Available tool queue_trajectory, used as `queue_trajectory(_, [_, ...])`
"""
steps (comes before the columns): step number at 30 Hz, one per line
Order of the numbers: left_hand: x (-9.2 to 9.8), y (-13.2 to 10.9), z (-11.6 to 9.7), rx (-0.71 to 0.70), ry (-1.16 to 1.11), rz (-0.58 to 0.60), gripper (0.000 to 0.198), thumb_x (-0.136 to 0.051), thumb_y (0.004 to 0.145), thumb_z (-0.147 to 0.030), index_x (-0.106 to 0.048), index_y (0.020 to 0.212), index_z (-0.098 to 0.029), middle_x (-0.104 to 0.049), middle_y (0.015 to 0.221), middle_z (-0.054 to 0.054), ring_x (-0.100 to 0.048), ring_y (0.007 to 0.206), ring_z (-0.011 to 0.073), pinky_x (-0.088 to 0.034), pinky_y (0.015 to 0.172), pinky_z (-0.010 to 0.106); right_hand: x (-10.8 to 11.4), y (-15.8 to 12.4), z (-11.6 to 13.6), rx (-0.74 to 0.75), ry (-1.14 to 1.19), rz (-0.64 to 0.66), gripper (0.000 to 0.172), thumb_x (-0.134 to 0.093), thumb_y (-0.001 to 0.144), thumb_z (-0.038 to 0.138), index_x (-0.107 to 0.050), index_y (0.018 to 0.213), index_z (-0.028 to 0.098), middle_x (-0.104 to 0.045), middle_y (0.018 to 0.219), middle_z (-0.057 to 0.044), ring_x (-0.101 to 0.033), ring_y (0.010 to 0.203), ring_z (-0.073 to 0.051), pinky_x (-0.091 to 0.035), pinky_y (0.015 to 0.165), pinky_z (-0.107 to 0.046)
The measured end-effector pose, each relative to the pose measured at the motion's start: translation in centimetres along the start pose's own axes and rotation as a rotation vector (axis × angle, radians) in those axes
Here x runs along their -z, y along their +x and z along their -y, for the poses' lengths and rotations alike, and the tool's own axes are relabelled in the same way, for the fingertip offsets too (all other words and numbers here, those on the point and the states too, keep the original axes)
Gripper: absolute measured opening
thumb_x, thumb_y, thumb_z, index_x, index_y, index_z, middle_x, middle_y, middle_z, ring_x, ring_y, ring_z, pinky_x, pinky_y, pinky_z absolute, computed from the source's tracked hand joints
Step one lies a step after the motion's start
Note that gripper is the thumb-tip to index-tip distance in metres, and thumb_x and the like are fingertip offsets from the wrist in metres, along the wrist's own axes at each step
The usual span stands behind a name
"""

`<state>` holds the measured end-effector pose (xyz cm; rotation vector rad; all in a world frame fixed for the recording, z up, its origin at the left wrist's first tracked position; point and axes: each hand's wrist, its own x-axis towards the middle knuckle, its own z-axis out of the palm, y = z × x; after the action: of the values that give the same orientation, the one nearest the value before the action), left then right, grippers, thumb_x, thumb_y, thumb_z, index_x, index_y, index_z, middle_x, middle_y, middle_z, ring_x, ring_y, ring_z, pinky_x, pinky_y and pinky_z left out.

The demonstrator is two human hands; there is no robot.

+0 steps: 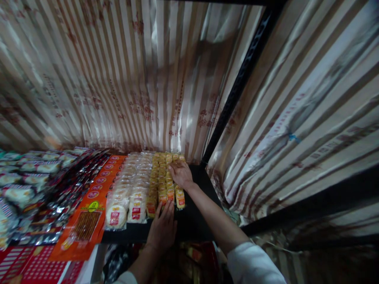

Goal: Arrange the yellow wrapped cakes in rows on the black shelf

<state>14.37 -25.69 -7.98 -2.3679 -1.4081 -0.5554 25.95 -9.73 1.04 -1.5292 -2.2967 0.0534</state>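
Note:
Rows of small yellow snack packets [161, 175] lie on a black shelf [195, 221], beside rows of clear packets with round white cakes [133, 189]. My right hand [181, 173] rests palm down on the far end of the yellow rows, its fingers curled over the packets. Flat on the shelf, my left hand [163, 228] has its fingers stretched against the near ends of the yellow packets.
Orange snack bags [94, 205] and dark foil packets [74, 185] fill the shelf to the left, with white and green packs [20, 185] beyond. A black upright post [237, 86] rises at the back right corner. Striped cloth [118, 79] hangs behind and to the right.

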Motion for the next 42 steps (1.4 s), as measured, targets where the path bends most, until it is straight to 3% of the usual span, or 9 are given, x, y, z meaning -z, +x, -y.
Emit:
queue_trajectory(7, [0.0, 0.0, 0.0, 0.011, -0.036, 0.015, 0.045, -0.036, 0.087, -0.023, -0.046, 0.129, -0.011, -0.048, 0.138, 0.009, -0.034, 0.133, 0.0202, -0.029, 0.11, 0.042, -1.1, 0.8, 1.2, -0.031, -0.004, 0.055, 0.041, -0.03, 0.095, 0.042, -0.063, 0.106, 0.021, -0.067, 0.111, -0.006, -0.04, 0.121, -0.024, -0.03, 0.097, -0.038])
queue_trajectory(12, [0.0, 0.0, 0.1, 0.01, -0.071, 0.032, 0.049, -0.036, 0.086, -0.023, -0.041, 0.134, -0.011, -0.047, 0.139, 0.009, -0.034, 0.133, 0.0204, -0.028, 0.11, 0.042, -1.4, 1.7, 1.0, -0.118, -0.007, 0.002, 0.041, -0.028, 0.095, 0.039, -0.059, 0.117, 0.022, -0.062, 0.122, -0.006, -0.033, 0.128, -0.025, -0.027, 0.1, -0.042])
queue_trajectory(17, [0.3, 0.0, 0.1, 0.019, -0.077, 0.065, 0.046, -0.034, 0.087, -0.023, -0.045, 0.13, -0.01, -0.046, 0.139, 0.009, -0.034, 0.133, 0.0206, -0.027, 0.111, 0.042, -1.3, 3.0, 0.4, -0.127, 0.008, 0.158, 0.049, -0.025, 0.095, 0.045, -0.065, 0.106, 0.019, -0.067, 0.108, -0.01, -0.037, 0.125, -0.027, -0.03, 0.096, -0.042])
queue_trajectory(23, [0.1, -0.1, 0.1, 0.008, -0.085, 0.079, 0.051, -0.034, 0.087, -0.024, -0.04, 0.135, -0.011, -0.046, 0.14, 0.009, -0.032, 0.134, 0.021, -0.023, 0.113, 0.043, -1.3, 3.4, -0.7, -0.113, 0.014, 0.025, 0.047, -0.02, 0.097, 0.041, -0.056, 0.119, 0.023, -0.058, 0.126, -0.003, -0.032, 0.128, -0.026, -0.024, 0.099, -0.046])
queue_trajectory(28, [-0.4, -0.1, 0.1, 0.003, -0.052, 0.052, 0.048, -0.035, 0.087, -0.025, -0.044, 0.131, -0.01, -0.047, 0.139, 0.008, -0.033, 0.134, 0.0209, -0.025, 0.112, 0.042, -1.3, 4.2, -0.5, -0.092, -0.019, 0.124, 0.043, -0.029, 0.095, 0.039, -0.067, 0.101, 0.02, -0.067, 0.11, -0.007, -0.035, 0.126, -0.026, -0.022, 0.101, -0.046])
queue_trajectory(32, [-0.4, -0.1, 0.2, -0.001, -0.046, 0.06, 0.045, -0.034, 0.088, -0.025, -0.047, 0.128, -0.01, -0.047, 0.139, 0.007, -0.032, 0.134, 0.0206, -0.027, 0.111, 0.041, -0.8, 4.6, -0.6, -0.15, 0.089, 0.021, 0.045, -0.026, 0.096, 0.037, -0.065, 0.108, 0.019, -0.065, 0.116, -0.007, -0.038, 0.125, -0.023, -0.025, 0.103, -0.043])
queue_trajectory(35, [-0.1, -0.1, 0.2, -0.002, -0.053, 0.082, 0.045, -0.033, 0.088, -0.024, -0.047, 0.128, -0.009, -0.045, 0.14, 0.008, -0.031, 0.135, 0.0202, -0.026, 0.111, 0.042, -0.5, 2.7, -1.2, -0.219, 0.262, -0.193, 0.053, -0.015, 0.097, 0.036, -0.059, 0.118, 0.015, -0.06, 0.124, -0.009, -0.044, 0.123, -0.019, -0.03, 0.103, -0.036])
queue_trajectory(37, [0.0, -0.1, 0.2, 0.004, -0.065, 0.095, 0.045, -0.034, 0.088, -0.024, -0.046, 0.129, -0.01, -0.045, 0.14, 0.008, -0.03, 0.135, 0.0199, -0.025, 0.112, 0.042, -0.6, -0.2, -1.4, -0.282, 0.364, -0.328, 0.057, -0.012, 0.097, 0.038, -0.056, 0.121, 0.012, -0.059, 0.124, -0.012, -0.048, 0.119, -0.018, -0.034, 0.101, -0.034])
queue_trajectory(42, [0.1, -0.2, 0.1, 0.006, -0.071, 0.096, 0.044, -0.035, 0.088, -0.024, -0.049, 0.127, -0.011, -0.043, 0.142, 0.008, -0.03, 0.136, 0.0205, -0.027, 0.111, 0.042, -2.0, -9.7, -0.9, -0.406, 0.556, -0.414, 0.05, -0.03, 0.092, 0.046, -0.056, 0.12, 0.014, -0.061, 0.118, -0.013, -0.054, 0.11, -0.021, -0.043, 0.095, -0.034])
